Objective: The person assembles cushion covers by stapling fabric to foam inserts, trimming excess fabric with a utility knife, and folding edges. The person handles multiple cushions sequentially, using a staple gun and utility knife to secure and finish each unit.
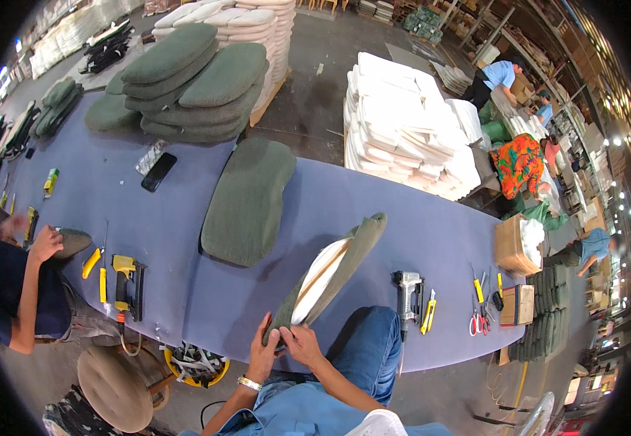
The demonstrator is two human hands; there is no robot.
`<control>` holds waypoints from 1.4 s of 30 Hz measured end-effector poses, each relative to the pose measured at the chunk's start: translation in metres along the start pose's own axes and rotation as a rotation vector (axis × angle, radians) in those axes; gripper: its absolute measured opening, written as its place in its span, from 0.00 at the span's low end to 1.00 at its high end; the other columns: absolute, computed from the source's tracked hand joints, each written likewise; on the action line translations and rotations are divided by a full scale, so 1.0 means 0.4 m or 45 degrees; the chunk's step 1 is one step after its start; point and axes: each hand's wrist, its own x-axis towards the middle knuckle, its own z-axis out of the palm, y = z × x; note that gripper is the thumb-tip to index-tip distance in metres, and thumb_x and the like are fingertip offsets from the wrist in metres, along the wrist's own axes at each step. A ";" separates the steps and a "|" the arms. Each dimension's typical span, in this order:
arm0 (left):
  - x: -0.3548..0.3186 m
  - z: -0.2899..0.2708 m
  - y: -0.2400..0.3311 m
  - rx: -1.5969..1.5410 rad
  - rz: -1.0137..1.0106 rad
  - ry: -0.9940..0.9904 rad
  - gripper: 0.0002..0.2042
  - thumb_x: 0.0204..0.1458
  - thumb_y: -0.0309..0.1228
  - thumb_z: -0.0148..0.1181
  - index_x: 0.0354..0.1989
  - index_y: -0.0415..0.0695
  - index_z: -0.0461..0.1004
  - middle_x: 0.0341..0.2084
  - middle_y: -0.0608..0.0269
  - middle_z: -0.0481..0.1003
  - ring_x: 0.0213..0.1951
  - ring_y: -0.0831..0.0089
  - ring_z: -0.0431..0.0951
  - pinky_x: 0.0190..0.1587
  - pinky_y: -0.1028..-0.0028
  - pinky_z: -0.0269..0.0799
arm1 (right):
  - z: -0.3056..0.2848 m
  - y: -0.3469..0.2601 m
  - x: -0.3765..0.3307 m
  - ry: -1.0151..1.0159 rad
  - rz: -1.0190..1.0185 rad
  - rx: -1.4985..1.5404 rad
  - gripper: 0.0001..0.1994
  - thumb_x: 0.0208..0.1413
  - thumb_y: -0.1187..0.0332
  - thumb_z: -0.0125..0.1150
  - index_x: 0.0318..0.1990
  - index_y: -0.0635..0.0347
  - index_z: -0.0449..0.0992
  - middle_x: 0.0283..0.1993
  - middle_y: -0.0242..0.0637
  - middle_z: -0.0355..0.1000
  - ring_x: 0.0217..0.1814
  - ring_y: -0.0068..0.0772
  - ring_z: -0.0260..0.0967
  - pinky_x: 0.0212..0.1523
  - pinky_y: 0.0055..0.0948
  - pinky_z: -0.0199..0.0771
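Held cushion (362, 243) was matt green cloth, slightly fuzzy; white padding (313, 287) looked soft, tan strip (330, 265) looked like wood. Counter (344, 189) had a matt blue-grey covering, mostly smooth. Smartphone (159, 172) face was glossy black. Near-side nail gun (407, 291) had a grey metal-look body; utility knife (429, 311) was yellow plastic. Open box (513, 248) was plain matt cardboard. Wristwatch (250, 383) was shiny metal.

The green cover (355, 251) partly hides its white pad (317, 275); the left edge crops a co-worker (3, 283) (one hand (11, 226) blurred).
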 end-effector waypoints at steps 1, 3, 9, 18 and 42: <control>0.008 0.001 0.007 0.044 -0.014 -0.009 0.28 0.67 0.42 0.57 0.73 0.47 0.62 0.64 0.57 0.68 0.59 0.67 0.73 0.49 0.67 0.79 | 0.004 0.012 -0.005 -0.009 -0.026 -0.034 0.17 0.69 0.60 0.55 0.30 0.62 0.76 0.23 0.45 0.73 0.25 0.48 0.73 0.32 0.42 0.70; 0.018 0.005 0.014 0.146 0.002 -0.028 0.27 0.67 0.40 0.58 0.72 0.45 0.63 0.62 0.57 0.70 0.56 0.69 0.74 0.48 0.70 0.78 | 0.008 0.006 -0.013 0.021 0.025 0.131 0.16 0.70 0.61 0.54 0.31 0.61 0.75 0.23 0.43 0.73 0.26 0.47 0.73 0.36 0.42 0.70; 0.011 0.014 0.007 0.373 0.252 0.001 0.25 0.65 0.37 0.58 0.69 0.40 0.67 0.56 0.54 0.76 0.54 0.70 0.76 0.53 0.73 0.74 | -0.007 0.022 -0.027 -0.060 -0.008 0.233 0.15 0.71 0.62 0.51 0.33 0.60 0.74 0.27 0.43 0.74 0.30 0.50 0.73 0.41 0.43 0.68; 0.010 0.046 -0.005 0.585 0.456 0.077 0.25 0.63 0.33 0.59 0.68 0.38 0.68 0.57 0.45 0.77 0.56 0.63 0.77 0.59 0.67 0.71 | -0.068 0.009 -0.004 -0.232 0.027 0.240 0.13 0.70 0.64 0.52 0.34 0.61 0.76 0.28 0.42 0.76 0.31 0.47 0.76 0.38 0.40 0.72; 0.005 0.067 -0.063 0.760 0.586 0.139 0.29 0.55 0.36 0.67 0.64 0.38 0.71 0.55 0.42 0.78 0.56 0.51 0.80 0.58 0.64 0.74 | -0.693 0.675 -0.061 0.392 0.996 -0.715 0.28 0.44 0.69 0.72 0.53 0.66 0.68 0.50 0.59 0.76 0.53 0.66 0.73 0.54 0.54 0.73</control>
